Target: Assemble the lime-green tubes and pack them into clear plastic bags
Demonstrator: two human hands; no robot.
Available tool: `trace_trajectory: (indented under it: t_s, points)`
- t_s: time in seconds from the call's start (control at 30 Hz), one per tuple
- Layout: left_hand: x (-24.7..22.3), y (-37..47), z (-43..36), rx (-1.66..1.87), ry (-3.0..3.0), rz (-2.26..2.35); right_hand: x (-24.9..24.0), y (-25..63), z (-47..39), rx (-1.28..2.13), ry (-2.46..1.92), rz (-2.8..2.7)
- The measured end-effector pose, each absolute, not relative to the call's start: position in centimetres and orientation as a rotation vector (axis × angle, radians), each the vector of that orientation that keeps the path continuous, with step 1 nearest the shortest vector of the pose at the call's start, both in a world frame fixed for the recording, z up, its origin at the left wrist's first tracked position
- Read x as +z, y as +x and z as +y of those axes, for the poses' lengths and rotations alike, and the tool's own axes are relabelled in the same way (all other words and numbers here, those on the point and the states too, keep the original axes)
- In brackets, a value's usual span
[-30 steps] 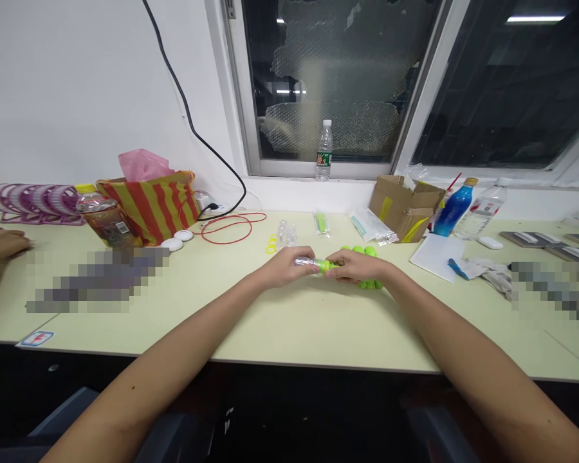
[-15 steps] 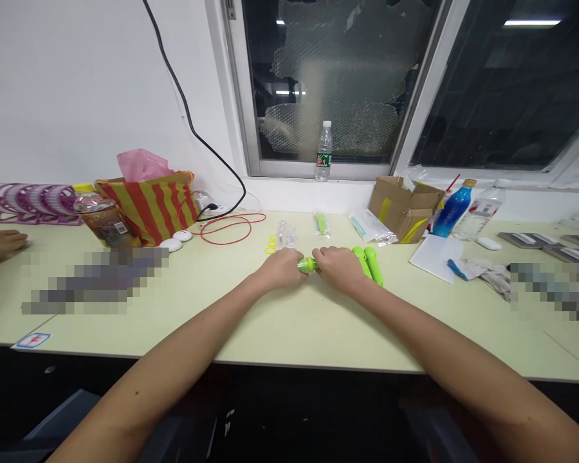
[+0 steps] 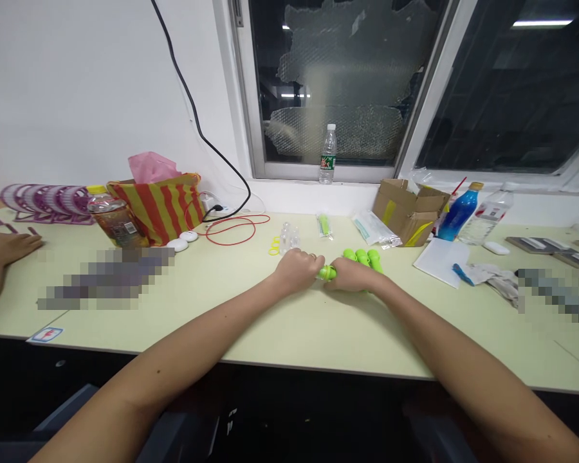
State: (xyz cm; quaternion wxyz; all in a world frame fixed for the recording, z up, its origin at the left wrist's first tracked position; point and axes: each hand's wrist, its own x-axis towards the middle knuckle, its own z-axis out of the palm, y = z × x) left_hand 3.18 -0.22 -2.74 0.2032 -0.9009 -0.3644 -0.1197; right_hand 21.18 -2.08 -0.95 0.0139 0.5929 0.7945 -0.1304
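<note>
Both my hands meet above the table, closed round the two ends of one short green plastic tube (image 3: 327, 273) with a yellow-green ring at its middle. My left hand (image 3: 298, 271) is wrapped round its left end, which is hidden in the fist. Curled fingers of my right hand (image 3: 353, 275) cover the other end. Just behind the right hand lie several bright green tubes (image 3: 361, 257) with rounded ends, side by side. Small clear plastic pieces (image 3: 289, 238) stand behind my left hand, with yellow rings (image 3: 274, 245) beside them.
A bagged green item (image 3: 324, 225), a plastic packet (image 3: 374, 230) and a cardboard box (image 3: 405, 212) stand behind. Left are a red cable (image 3: 236, 243), a striped bag (image 3: 161, 212) and a drink bottle (image 3: 116, 222). Another person's hand (image 3: 17, 247) rests far left. Right lies a glove (image 3: 492, 276).
The view has shifted slightly. My hands have moved a little right and nearer with the green tube, and both wrists have turned. The loose green tubes show more of their rounded ends.
</note>
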Motion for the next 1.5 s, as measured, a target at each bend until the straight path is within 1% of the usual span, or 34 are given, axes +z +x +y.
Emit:
trace_trajectory:
  t_s: [0.07,0.1,0.13,0.17,0.2,0.27,0.4,0.57,0.63,0.7,0.77,0.87,0.93,0.97,1.0,1.03,1.13,1.2,1.23,1.33,1.5]
  points:
    - [-2.2,3.1,-0.1,-0.391,-2.517,-1.278,-1.4,20.1,-2.3,0.189,2.014,2.587]
    - [-2.0,3.0,-0.1,-0.422,-2.537,-1.43,-1.6,19.5,-2.4,0.456,2.027,2.613]
    - [-1.8,2.9,-0.2,-0.444,-2.57,-1.57,-1.7,18.9,-2.5,0.664,2.007,2.632]
    - [-1.6,2.8,-0.3,-0.452,-2.609,-1.681,-1.9,18.5,-2.6,0.795,1.969,2.646]
    - [-1.5,2.7,-0.5,-0.443,-2.646,-1.751,-2.1,18.2,-2.6,0.851,1.922,2.663]
    - [-1.6,2.7,-0.9,-0.408,-2.666,-1.773,-2.3,18.0,-2.6,0.773,1.857,2.669]
    - [-2.1,2.9,-1.5,-0.366,-2.548,-1.62,-2.1,18.5,-2.2,0.45,1.882,2.564]
    - [-2.4,3.2,-1.4,-0.311,-2.488,-1.386,-1.4,18.6,-2.6,0.295,1.917,2.447]
    - [-2.4,3.2,-1.2,-0.283,-2.501,-1.281,-1.2,18.8,-2.7,0.184,1.932,2.441]
    - [-2.6,3.1,-1.0,-0.256,-2.525,-1.158,-1.0,19.2,-2.6,-0.032,1.927,2.461]
    - [-2.8,3.1,-0.7,-0.257,-2.551,-1.029,-0.7,19.9,-2.4,-0.357,1.858,2.444]
    - [-2.9,3.1,-0.1,-0.323,-2.588,-0.87,-0.3,21.0,-2.0,-0.844,1.643,2.348]
    - [-2.8,3.1,0.3,-0.345,-2.596,-0.82,-0.2,21.1,-1.8,-0.99,1.574,2.323]
    - [-2.7,3.1,0.5,-0.337,-2.594,-0.818,-0.4,21.0,-1.8,-0.975,1.604,2.342]
    - [-2.5,3.0,0.6,-0.32,-2.588,-0.84,-0.5,20.7,-1.7,-0.887,1.679,2.381]
    - [-2.3,2.9,0.7,-0.3,-2.579,-0.886,-0.8,20.3,-1.8,-0.733,1.781,2.43]
    - [-1.7,2.6,0.6,-0.282,-2.542,-1.107,-1.5,18.8,-2.1,-0.071,2.04,2.56]
    - [-1.3,2.3,0.3,-0.314,-2.513,-1.225,-1.6,18.0,-2.5,0.238,2.076,2.575]
    - [-1.1,2.2,0.2,-0.337,-2.501,-1.26,-1.5,17.7,-2.7,0.333,2.07,2.574]
    - [-1.0,1.9,-0.2,-0.382,-2.477,-1.284,-0.9,17.4,-3.2,0.436,2.021,2.549]
    - [-1.8,1.7,-0.3,-0.355,-2.479,-1.159,-0.6,17.9,-3.5,0.27,1.935,2.518]
